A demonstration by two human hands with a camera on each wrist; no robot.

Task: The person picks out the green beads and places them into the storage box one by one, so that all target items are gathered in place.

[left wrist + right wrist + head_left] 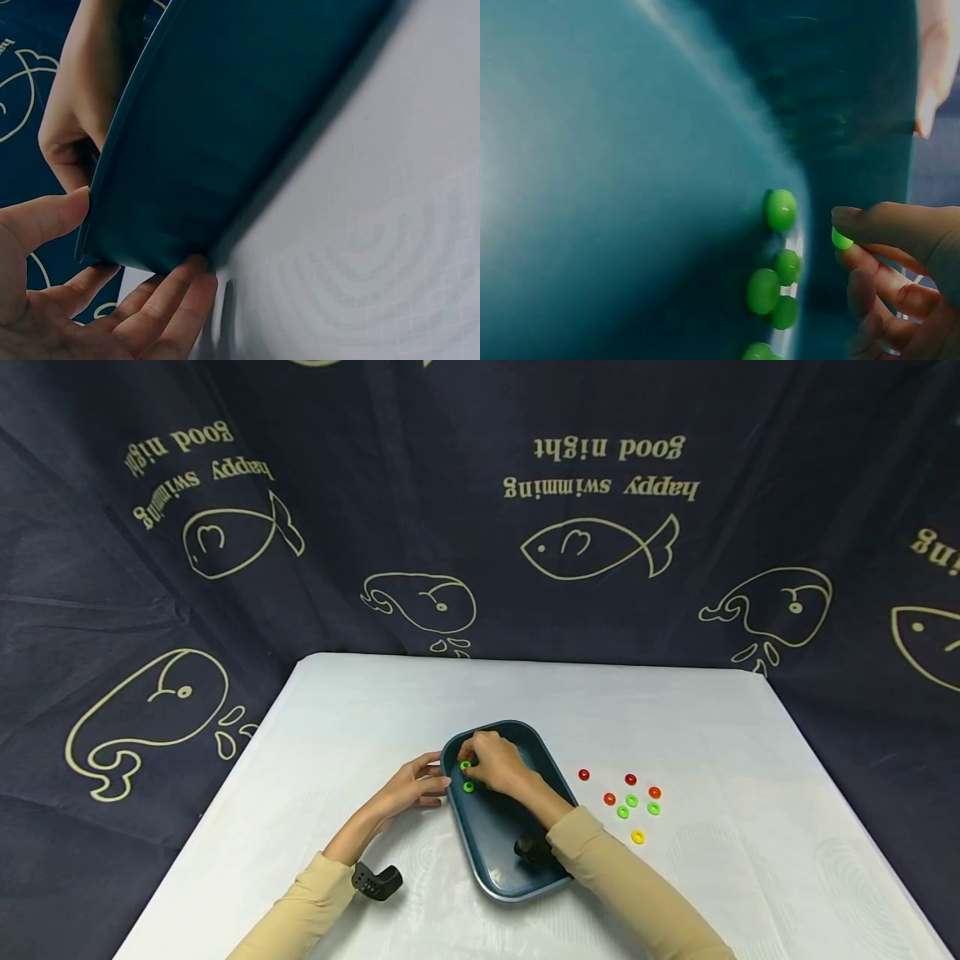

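A dark teal rectangular tray [487, 843] lies on the white table. My right hand [497, 760] reaches in over its far left corner. Between thumb and forefinger it pinches a small green ring [842, 238], close to the tray's inner wall. Several more green rings [781, 210] sit along the foot of that wall in the right wrist view. My left hand [408, 787] is outside the tray at its left side. There its thumb [64, 217] touches the rim, and its extended fingers [169, 300] lie against the outer wall near the bottom.
Right of the tray, loose rings are scattered on the white table [360, 702]: red [630, 779], orange [610, 799], green [622, 812] and one yellow [637, 837]. A dark curtain [465, 510] with fish and whale drawings hangs behind the table.
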